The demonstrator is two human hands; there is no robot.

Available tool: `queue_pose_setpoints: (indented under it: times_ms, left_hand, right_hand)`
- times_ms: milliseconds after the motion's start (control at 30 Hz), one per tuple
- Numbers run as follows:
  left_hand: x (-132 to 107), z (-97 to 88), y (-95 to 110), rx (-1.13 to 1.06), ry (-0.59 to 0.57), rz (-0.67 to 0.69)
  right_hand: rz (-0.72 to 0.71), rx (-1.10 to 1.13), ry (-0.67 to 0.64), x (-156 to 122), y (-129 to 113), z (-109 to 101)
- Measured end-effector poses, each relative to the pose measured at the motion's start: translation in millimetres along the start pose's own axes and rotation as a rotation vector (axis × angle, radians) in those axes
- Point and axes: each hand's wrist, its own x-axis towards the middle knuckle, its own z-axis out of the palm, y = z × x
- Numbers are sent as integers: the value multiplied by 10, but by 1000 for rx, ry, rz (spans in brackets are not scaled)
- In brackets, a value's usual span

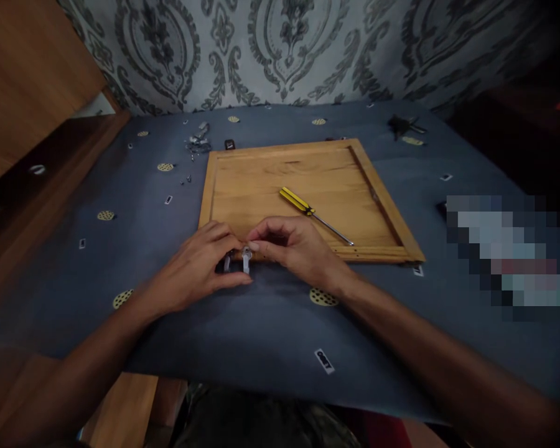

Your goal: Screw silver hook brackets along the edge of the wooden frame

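Note:
A wooden framed panel (308, 180) lies flat on a blue-grey cloth. At the panel's near left corner my left hand (196, 267) is closed round a small metal hinge (246, 258). My right hand (294, 246) pinches the same hinge from the right, fingertips pressed together at the panel's edge. A screwdriver with a yellow handle (303, 204) rests on the panel just beyond my right hand, its shaft pointing right.
A heap of small metal fittings (198, 143) lies on the cloth (261, 323) behind the panel's far left corner. Dark tools (404, 126) sit at the far right. A wooden cabinet (28, 93) rises on the left. Patterned wallpaper backs the surface.

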Motion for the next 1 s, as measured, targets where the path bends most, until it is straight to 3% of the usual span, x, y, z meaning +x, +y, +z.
queue_pose_setpoints:
  times_ms: [367, 700, 1000]
  left_hand:
    - [2, 3, 0, -28, 6, -12]
    - [1, -6, 13, -27, 12, -9]
    - [13, -21, 32, -29, -11, -12]
  right_hand:
    - [43, 56, -39, 12, -38, -41]
    - [71, -44, -117, -9, -123, -96]
    - [-15, -177, -144, -15, -112, -94]
